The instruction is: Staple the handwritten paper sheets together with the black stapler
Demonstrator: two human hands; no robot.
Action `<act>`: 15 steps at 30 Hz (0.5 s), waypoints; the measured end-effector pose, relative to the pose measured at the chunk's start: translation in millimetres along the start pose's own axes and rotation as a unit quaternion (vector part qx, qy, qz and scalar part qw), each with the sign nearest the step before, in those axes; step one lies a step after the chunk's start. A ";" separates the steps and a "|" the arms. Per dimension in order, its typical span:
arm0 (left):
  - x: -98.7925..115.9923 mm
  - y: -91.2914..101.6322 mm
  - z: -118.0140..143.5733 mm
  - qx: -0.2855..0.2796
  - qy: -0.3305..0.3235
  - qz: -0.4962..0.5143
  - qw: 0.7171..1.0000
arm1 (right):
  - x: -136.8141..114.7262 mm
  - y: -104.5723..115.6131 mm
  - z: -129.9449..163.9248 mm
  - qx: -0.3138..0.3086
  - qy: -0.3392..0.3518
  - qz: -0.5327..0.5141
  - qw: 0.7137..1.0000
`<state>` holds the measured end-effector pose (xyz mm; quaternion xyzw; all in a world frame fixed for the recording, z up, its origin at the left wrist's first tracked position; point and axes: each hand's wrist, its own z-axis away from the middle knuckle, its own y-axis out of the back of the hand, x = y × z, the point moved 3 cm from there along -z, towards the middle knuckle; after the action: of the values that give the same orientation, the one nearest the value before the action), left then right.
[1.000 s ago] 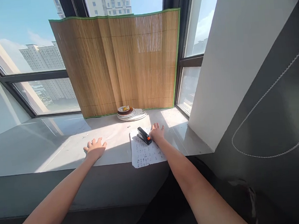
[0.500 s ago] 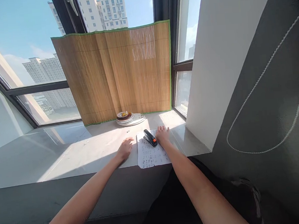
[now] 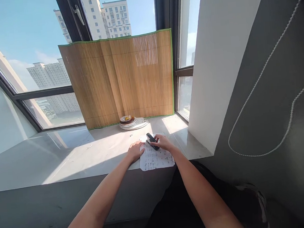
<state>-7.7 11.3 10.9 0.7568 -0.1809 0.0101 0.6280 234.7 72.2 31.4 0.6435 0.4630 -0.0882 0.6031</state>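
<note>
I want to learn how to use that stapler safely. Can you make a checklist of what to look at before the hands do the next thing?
1. Right hand on the black stapler with an orange tab: ok, its fingers curl around the stapler.
2. Left hand steadying the white printed sheet of paper: ok, it rests at the sheet's left edge.
3. Paper fully on the grey stone windowsill: not ok, its near edge reaches the sill's front lip.
4. Left fingers away from the stapler's mouth: cannot tell, too small to see.
5. Stack of round plates out of the way: ok, it sits apart, by the bamboo mat.
</note>
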 end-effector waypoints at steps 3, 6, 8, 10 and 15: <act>1.2 1.1 -0.4 -0.011 0.006 -0.014 1.000 | -7.4 -4.5 1.8 -0.008 0.014 0.045 0.999; -0.6 2.4 -1.7 -0.014 0.021 -0.023 0.999 | -14.5 -5.7 0.9 -0.006 0.007 0.063 0.998; -2.6 2.5 -3.1 -0.013 0.030 -0.023 0.999 | -16.4 -2.9 0.1 0.011 -0.010 0.058 0.998; -4.2 2.3 -4.7 -0.009 0.033 -0.020 0.999 | -16.2 0.8 -0.1 0.024 -0.026 0.051 0.998; -5.5 2.2 -6.3 -0.020 0.036 -0.011 0.999 | -12.3 5.0 0.5 0.038 -0.057 0.028 0.997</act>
<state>-12.2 18.4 13.0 0.7454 -0.1497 0.0267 0.6491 231.7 66.6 43.1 0.6727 0.4058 -0.1248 0.6059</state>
